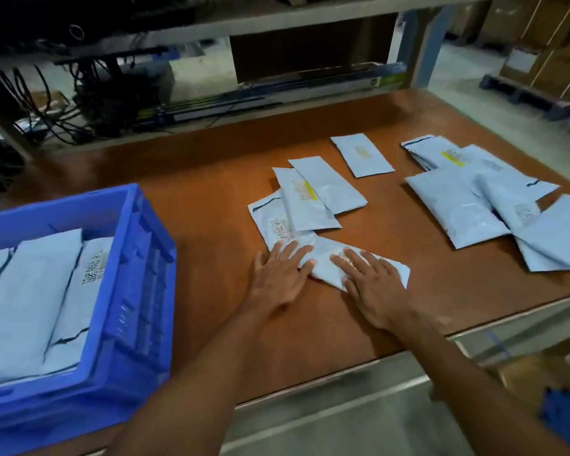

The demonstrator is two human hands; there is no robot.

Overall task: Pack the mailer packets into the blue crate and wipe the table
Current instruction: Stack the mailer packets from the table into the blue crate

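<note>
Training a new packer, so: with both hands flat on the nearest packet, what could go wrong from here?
1. The left hand and right hand press flat on a pale blue plastic mailer packet that overlaps the packet cluster behind it; pulling it might scatter them.
2. The far-right packet pile lies near the brown wooden table's edge; a nudge could drop some.
3. The blue plastic crate holds packets; more may sit unevenly.

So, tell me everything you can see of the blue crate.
The blue crate is a plastic box, open on top, with ribbed walls. It stands upright on the table at the left, partly out of frame. Pale mailer packets lie flat inside. The left hand and right hand do not touch it.
</note>
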